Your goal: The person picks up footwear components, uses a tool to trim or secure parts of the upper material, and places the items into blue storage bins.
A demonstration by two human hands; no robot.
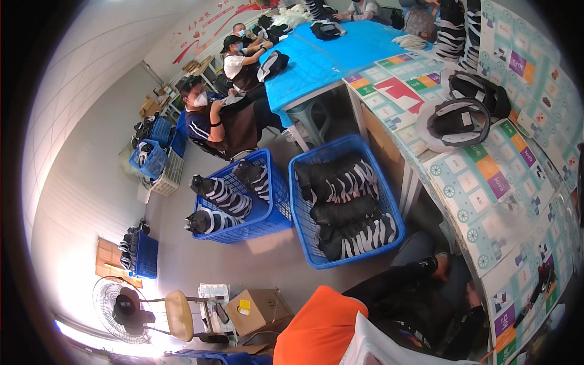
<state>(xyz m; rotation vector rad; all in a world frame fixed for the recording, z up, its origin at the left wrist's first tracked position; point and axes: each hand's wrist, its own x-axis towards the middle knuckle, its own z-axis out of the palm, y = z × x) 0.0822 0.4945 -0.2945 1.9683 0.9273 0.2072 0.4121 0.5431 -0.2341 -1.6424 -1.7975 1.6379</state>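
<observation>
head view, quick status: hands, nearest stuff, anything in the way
Neither hand in view. Nearest: black shoe upper flat on the patterned table. Two blue baskets of black-and-white uppers on the floor beside the table; seated workers beyond.

Grey floor (91, 201) and pale tiled wall (91, 55) are seen. A standing fan (118, 310) and a beige chair (179, 316) are placed near bright light at the lower left. A table covered in blue sheeting (328, 58) is set at the far end. A cardboard box (258, 307) is left on the floor.
</observation>
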